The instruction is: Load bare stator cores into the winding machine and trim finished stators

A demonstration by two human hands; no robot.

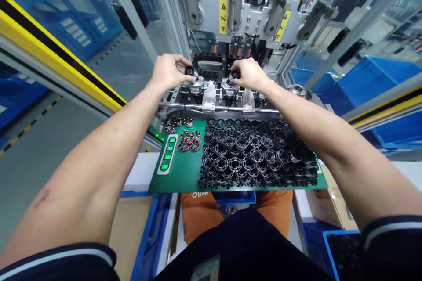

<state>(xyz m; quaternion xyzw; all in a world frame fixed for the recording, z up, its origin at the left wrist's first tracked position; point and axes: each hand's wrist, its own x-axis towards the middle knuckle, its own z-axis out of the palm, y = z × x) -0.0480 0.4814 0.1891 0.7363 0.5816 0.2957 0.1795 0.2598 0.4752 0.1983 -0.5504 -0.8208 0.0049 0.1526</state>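
Note:
My left hand [169, 71] pinches a black-and-metal stator core [190, 71] between thumb and fingers, at the top of the left round metal holder [197, 85] of the winding machine. At the second metal holder [230, 88], my right hand [250, 73] has its fingers closed around another black stator core [234, 75]. Whether either core is fully seated cannot be made out. Below the arms, many black ring-shaped stator cores [242, 142] stand packed in rows on a green mat [174, 182]. Several copper-wound stators [184, 145] lie to their left.
A panel with several lit green buttons [167, 154] is at the mat's left. Above the hands hangs the machine head [250, 19] with yellow warning labels. Metal posts and yellow-black guard strips [62, 52] flank both sides. Blue bins [372, 92] stand at the right.

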